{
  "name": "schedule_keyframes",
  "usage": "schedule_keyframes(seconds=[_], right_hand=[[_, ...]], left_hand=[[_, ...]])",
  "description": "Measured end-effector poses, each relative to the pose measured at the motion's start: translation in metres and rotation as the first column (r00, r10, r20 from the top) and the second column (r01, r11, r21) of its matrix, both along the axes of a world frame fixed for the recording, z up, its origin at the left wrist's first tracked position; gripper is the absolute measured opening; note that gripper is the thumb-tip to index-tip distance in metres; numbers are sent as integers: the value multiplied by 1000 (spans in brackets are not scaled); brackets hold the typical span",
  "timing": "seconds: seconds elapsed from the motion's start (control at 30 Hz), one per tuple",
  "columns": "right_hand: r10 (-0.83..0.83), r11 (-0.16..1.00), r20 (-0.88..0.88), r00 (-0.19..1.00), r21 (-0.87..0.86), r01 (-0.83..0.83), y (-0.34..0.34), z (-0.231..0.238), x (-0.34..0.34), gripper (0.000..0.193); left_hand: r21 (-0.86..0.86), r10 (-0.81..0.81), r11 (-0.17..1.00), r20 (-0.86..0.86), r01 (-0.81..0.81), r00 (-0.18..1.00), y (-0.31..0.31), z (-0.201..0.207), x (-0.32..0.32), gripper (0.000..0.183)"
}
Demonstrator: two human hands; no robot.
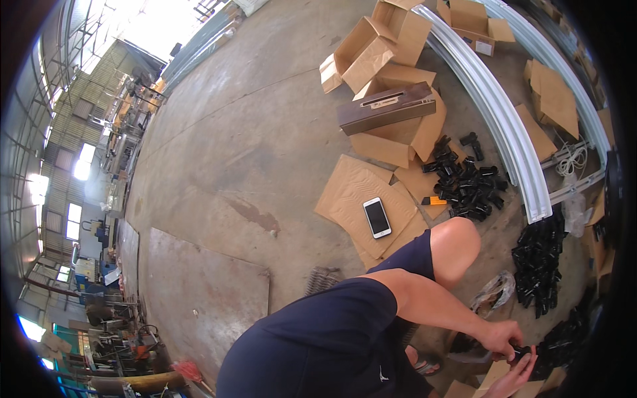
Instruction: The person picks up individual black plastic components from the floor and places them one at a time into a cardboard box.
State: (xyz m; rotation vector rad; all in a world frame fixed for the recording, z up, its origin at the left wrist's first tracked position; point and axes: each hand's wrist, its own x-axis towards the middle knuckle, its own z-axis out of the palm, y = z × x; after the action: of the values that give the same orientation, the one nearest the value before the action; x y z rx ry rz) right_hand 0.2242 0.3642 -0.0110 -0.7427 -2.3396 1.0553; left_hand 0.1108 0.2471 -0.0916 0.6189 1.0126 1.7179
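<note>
At the lower right, my left hand [502, 336] and my right hand [515, 380] are close together, fingers closed round a small black plastic fitting [519, 355]. Its exact shape is partly hidden by my fingers. Just beyond them lies a pile of similar black fittings [561, 345], above the flaps of an open cardboard box [494, 375]. Farther up, a dense heap of black parts [539, 265] lies on the floor beside a clear plastic bag [494, 292]. Another loose pile of black fittings [468, 182] sits beyond my bent knee.
A white phone [377, 217] lies on flat cardboard [345, 192], near an orange-yellow object [434, 200]. Open cartons [371, 50] and a long brown box [387, 109] stand farther off. Long silver metal rails [504, 113] run along the right. A metal plate [206, 292] lies at left.
</note>
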Motion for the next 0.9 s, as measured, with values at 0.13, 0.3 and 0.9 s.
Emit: schedule_keyframes(seconds=[0.13,0.3,0.9], right_hand=[[-9,999,23,1000,31,8,-1,1,1,35],[-48,998,46,998,-27,50,-1,2,1,34],[-84,996,137,987,20,82,-8,11,-3,42]], left_hand=[[-9,0,1000,23,1,1000,1,-1,2,19],[-52,-31,998,-67,28,997,-10,14,-4,15],[-69,-18,998,-28,16,999,-2,5,-1,21]])
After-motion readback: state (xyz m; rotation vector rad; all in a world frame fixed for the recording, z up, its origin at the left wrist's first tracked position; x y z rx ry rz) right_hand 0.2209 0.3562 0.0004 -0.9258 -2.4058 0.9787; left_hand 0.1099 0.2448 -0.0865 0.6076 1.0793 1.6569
